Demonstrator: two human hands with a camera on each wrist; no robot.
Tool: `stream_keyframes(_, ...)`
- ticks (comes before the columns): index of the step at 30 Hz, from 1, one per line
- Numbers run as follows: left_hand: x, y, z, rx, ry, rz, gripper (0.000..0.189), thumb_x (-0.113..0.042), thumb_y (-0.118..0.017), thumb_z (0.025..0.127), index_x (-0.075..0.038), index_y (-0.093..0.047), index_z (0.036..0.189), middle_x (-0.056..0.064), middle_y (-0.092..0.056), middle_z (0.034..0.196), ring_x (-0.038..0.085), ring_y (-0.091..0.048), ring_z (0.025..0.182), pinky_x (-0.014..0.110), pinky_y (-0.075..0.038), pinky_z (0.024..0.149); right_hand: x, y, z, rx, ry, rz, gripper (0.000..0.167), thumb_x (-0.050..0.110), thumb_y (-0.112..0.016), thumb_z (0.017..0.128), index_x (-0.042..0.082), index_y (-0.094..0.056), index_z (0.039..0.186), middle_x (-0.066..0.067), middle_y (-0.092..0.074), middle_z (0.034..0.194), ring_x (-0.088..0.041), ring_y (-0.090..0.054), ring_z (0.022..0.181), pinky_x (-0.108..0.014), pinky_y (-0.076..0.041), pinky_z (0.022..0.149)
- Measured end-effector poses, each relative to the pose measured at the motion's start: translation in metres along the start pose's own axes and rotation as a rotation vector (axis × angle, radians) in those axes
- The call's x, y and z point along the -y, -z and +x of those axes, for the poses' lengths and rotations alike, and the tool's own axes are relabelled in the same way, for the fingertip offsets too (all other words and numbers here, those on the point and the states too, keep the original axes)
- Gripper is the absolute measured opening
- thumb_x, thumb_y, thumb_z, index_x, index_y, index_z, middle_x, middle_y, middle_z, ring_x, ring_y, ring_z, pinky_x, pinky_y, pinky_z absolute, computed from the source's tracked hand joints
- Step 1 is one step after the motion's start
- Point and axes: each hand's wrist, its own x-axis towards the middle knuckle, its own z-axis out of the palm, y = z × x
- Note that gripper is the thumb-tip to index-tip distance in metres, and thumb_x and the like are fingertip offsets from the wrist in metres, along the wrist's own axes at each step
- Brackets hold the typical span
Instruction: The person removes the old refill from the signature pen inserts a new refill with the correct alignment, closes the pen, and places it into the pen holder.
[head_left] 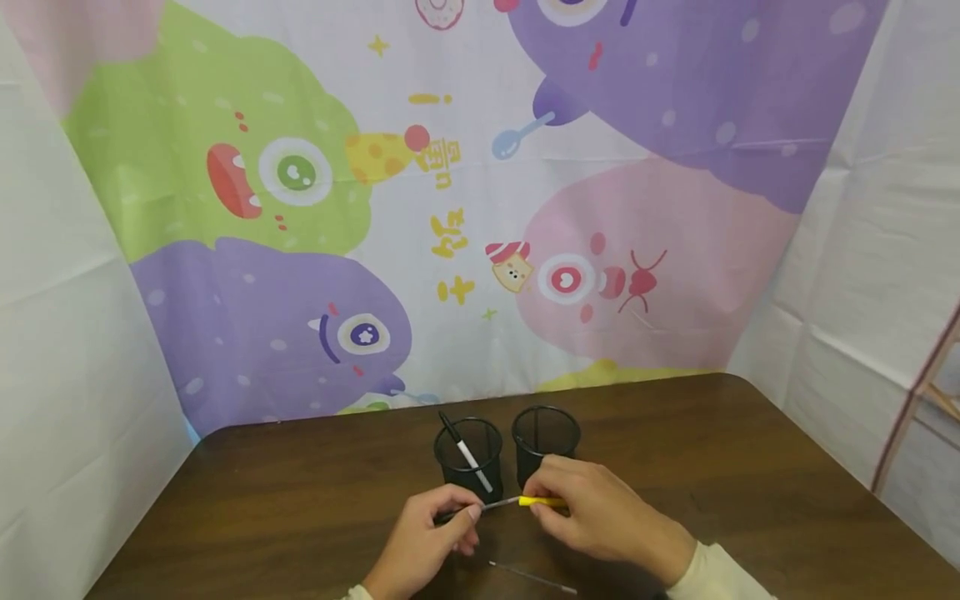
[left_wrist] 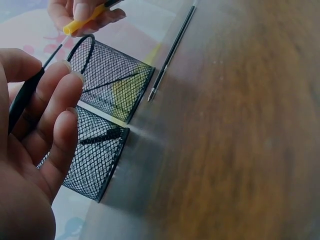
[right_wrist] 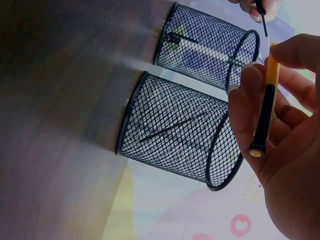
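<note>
My left hand (head_left: 420, 533) pinches a black, tapered pen part (left_wrist: 24, 97) with a thin rod (head_left: 500, 503) sticking out of it. Across from it, my right hand (head_left: 600, 512) grips a yellow pen barrel (right_wrist: 272, 75) with a black section at its rear. The rod's pale tip is right at the barrel's yellow mouth. Below the hands a loose pen refill (head_left: 534, 577) lies on the table, its metal point showing in the left wrist view. My fingers partly cover both held pieces.
Two black mesh pen cups stand just beyond the hands. The left cup (head_left: 452, 477) holds a white marker (head_left: 467, 454) with a black cap; the right cup (head_left: 528, 458) is partly behind my right hand. A printed cloth (head_left: 465, 350) hangs behind the brown table (head_left: 300, 475).
</note>
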Motion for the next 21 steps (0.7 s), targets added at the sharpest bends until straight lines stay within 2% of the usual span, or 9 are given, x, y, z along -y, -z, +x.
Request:
stream_keyframes(14, 0.0003, -0.0002, -0.0001, -0.006, -0.003, 0.026, 0.020, -0.020, -0.068, 0.097, -0.001, -0.069, 0.102, 0.007, -0.068, 0.073, 0.017, -0.067, 0.061, 0.035, -0.060, 0.060, -0.0025, 0.0002, -0.0019, 0.007, -0.035, 0.008, 0.015, 0.013, -0.075, 0.086, 0.025, -0.067, 0.092, 0.021, -0.052, 0.084, 0.002, -0.050, 0.068, -0.016, -0.045, 0.060)
stream_keyframes(21, 0.0020, -0.0004, -0.0006, -0.004, 0.001, 0.016, 0.018, -0.019, -0.068, 0.097, -0.002, -0.070, 0.102, 0.007, -0.069, 0.074, 0.017, -0.067, 0.061, 0.035, -0.060, 0.060, 0.0000, -0.0003, -0.0016, 0.033, -0.021, 0.026, 0.011, 0.013, -0.075, 0.087, 0.020, -0.068, 0.094, 0.020, -0.053, 0.084, 0.004, -0.048, 0.068, -0.014, -0.045, 0.059)
